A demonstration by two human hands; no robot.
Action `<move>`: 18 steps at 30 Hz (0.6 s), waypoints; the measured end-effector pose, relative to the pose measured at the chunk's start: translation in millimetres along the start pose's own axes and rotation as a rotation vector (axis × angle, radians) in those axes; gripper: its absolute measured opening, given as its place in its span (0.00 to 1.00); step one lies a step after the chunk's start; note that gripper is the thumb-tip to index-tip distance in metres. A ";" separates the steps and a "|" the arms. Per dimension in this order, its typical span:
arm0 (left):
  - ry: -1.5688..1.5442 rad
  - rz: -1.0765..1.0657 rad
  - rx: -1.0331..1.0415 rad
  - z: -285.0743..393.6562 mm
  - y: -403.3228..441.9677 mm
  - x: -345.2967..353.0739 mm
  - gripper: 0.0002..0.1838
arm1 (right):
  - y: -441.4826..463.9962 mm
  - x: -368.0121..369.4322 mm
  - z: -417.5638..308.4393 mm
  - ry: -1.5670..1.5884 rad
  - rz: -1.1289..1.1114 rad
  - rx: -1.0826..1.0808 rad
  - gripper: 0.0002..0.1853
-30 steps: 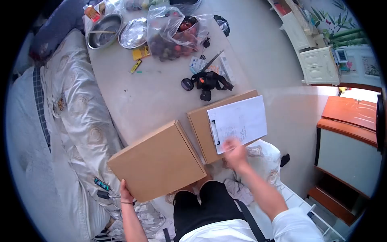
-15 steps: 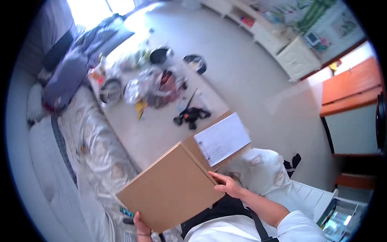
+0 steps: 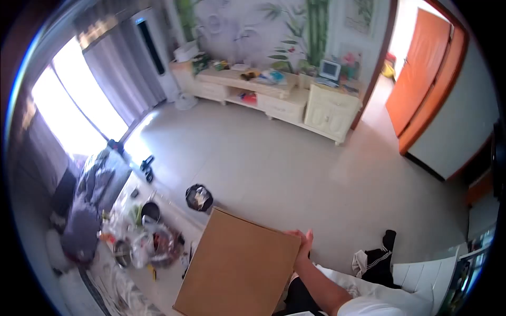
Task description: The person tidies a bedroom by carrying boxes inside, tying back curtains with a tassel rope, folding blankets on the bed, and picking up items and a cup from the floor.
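A large flat-faced brown cardboard box (image 3: pixel 240 268) fills the lower middle of the view, tilted and close to me. My right hand (image 3: pixel 302 243) grips its far right corner, fingers along the edge and partly hidden behind it. My left hand is out of sight. Left of the box, a low table (image 3: pixel 182 215) carries a clear plastic bag of food (image 3: pixel 164 243), a metal pot (image 3: pixel 123 254) and a dark pan (image 3: pixel 151 211). The box covers the table's near right part.
A black-lined trash bin (image 3: pixel 199 198) stands on the floor beyond the table. A sofa with a pale cover (image 3: pixel 113 287) runs along the left. Dark clothing (image 3: pixel 379 263) lies at right, beside a white slatted surface (image 3: pixel 424 276). A long cabinet (image 3: pixel 287 108) lines the far wall.
The view has swung up toward the far wall. The box now stands tilted higher, and the white paper beside it is no longer seen. My left hand has left the view.
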State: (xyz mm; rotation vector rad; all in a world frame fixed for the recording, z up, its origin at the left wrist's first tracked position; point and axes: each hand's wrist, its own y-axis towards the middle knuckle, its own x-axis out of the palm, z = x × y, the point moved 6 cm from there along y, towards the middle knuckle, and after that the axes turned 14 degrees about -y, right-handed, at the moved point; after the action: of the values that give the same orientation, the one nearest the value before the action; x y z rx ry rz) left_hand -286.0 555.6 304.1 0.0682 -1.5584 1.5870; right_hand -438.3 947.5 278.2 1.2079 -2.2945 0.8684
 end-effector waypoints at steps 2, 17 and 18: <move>0.138 0.122 0.202 -54.9 4.6 148.3 0.33 | 68.6 -17.2 -81.1 0.135 -0.033 -0.026 0.42; 0.494 -0.495 -0.212 -392.5 252.2 626.8 0.30 | 219.6 -219.3 -390.6 0.125 0.384 -0.206 0.46; 0.526 -0.535 -0.235 -408.1 260.0 658.2 0.31 | 225.1 -244.8 -404.2 0.046 0.381 -0.311 0.45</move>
State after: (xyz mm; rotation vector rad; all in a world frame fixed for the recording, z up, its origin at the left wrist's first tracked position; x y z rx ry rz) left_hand -629.4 1290.0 404.9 -0.0566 -1.1693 0.9009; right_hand -467.9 1465.3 348.3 0.6242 -2.5453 0.6159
